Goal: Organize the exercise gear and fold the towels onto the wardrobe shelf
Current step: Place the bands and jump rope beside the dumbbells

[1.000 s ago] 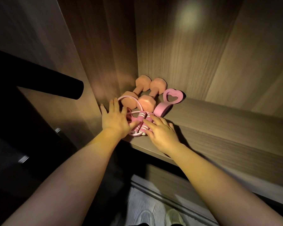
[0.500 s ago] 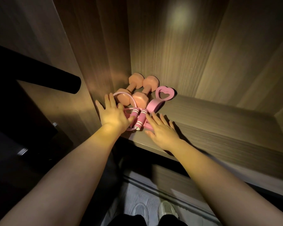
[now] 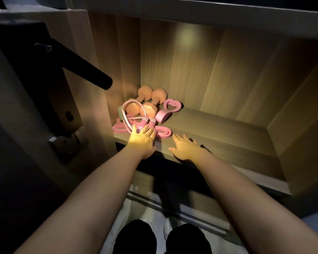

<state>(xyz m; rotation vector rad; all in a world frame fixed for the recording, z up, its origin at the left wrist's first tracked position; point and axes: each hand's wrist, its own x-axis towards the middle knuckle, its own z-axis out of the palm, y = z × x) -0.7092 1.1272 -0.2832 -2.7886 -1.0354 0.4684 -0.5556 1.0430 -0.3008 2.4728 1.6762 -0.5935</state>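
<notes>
Exercise gear is all piled in the back-left corner of the wardrobe shelf (image 3: 228, 143), which is pretty much the only lit spot. Two peach hex dumbbells (image 3: 145, 91) lie side by side against the side wall. Just to their right is a pink heart-shaped piece (image 3: 163, 115), its heart end tipped up toward the back panel. In front of them a pink jump rope (image 3: 151, 121) with white-striped handles is coiled up, one loop draped over the front dumbbell head. A flat pink band (image 3: 163, 133) curls out from under it on both sides.

Left hand (image 3: 141, 142) lies on the front of that bundle, fingers straight and loose, tips touching the rope handles, not gripping anything. Right hand (image 3: 185, 147) is flat on bare shelf just beside the band, fingers spread, holding nothing.

There's a greyish-green bit (image 3: 120, 112) at the left of the rope loop; too dim to tell what it is. A black rod (image 3: 84, 70) pokes in from the dark left side, its far end lost in shadow.
</notes>
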